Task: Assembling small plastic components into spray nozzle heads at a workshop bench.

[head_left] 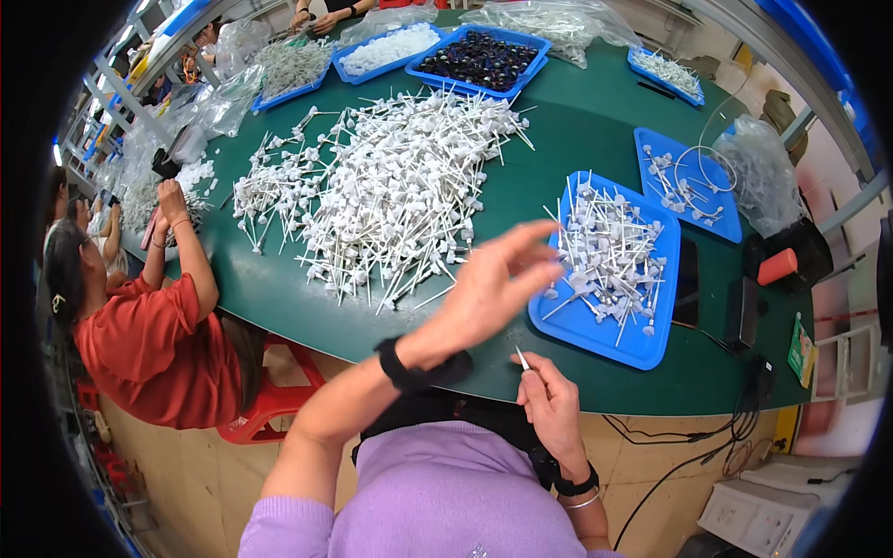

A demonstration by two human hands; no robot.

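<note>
My left hand [498, 284] hovers at the left rim of a blue tray [605, 337], its fingers apart and slightly blurred, with nothing visible in them. Inside that tray lies a jumble of thin white sticks with white caps [609, 251]. Nearer my body, at the table's front edge, my right hand [553, 406] is closed on a slim, pale pointed piece [522, 359]. Its tip points up and away from me; most of it is hidden by the fingers. A large heap of the same capped white sticks [400, 191] covers the table left of the tray.
A second blue tray [712, 200] holds a few sticks and a looped clear tube. Farther back stand trays of dark pieces [479, 60] and white pieces [391, 48]. A co-worker in red [158, 344] sits at the left. Cables [735, 428] hang at the right.
</note>
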